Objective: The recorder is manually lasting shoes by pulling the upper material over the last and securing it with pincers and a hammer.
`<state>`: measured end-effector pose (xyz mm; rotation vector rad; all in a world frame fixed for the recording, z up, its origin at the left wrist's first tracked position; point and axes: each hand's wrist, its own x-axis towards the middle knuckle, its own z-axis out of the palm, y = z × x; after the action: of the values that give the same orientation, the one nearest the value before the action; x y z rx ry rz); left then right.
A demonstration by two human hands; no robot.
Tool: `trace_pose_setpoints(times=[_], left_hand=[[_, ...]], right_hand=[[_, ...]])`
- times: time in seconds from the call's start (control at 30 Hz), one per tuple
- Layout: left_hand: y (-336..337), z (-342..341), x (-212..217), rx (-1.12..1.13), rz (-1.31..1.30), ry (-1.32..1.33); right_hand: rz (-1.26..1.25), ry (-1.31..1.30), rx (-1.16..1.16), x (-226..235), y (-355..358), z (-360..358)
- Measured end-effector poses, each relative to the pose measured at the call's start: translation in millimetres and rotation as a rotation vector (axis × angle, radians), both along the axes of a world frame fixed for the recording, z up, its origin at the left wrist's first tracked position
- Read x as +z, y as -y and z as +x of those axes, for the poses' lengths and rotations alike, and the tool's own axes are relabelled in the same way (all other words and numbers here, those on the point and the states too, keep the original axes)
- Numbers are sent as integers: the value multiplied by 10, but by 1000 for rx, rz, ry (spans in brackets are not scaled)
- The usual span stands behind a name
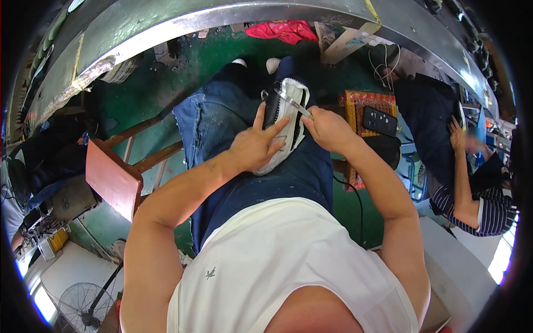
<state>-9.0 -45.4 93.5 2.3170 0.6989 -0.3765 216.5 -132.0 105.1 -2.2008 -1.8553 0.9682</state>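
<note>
A black and white shoe-shaped piece (290, 133) lies lengthwise across my thighs, its pale, rough-edged side facing up. My left hand (258, 141) rests on its left side with the fingers spread apart, pressing on the dark and white surface. In my closed right hand (332, 129), at its right edge, is a slim shiny metal hand tool (292, 102). The tool slants up and left, its tip over the upper part of the piece. Its exact kind cannot be made out, and my fingers cover the handle.
A metal-edged bench (222, 29) curves across the far side. At left stands a reddish wooden stool (114, 178). To the right, a phone (380, 121) lies on a red and yellow woven seat (355, 105) beside a black pouch. Another person (466, 205) sits at far right.
</note>
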Motion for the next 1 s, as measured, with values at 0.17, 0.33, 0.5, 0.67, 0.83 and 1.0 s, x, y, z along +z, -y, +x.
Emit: trace_pose_setpoints(times=[0.17, 0.33, 0.5, 0.67, 0.83, 1.0], left_hand=[[267, -361, -569, 495, -182, 399], [242, -394, -424, 461, -404, 286], [-56, -419, 100, 234, -320, 215], [-407, -385, 1022, 296, -83, 612], [-666, 259, 1010, 346, -387, 937], [-772, 561, 80, 436, -446, 232]], right_hand=[[13, -195, -48, 151, 75, -25], [32, -120, -20, -108, 571, -320], [-4, -551, -357, -256, 851, -152], [107, -929, -762, -484, 1215, -149], [85, -873, -638, -427, 1210, -100], [-13, -935, -560, -198, 1145, -62]])
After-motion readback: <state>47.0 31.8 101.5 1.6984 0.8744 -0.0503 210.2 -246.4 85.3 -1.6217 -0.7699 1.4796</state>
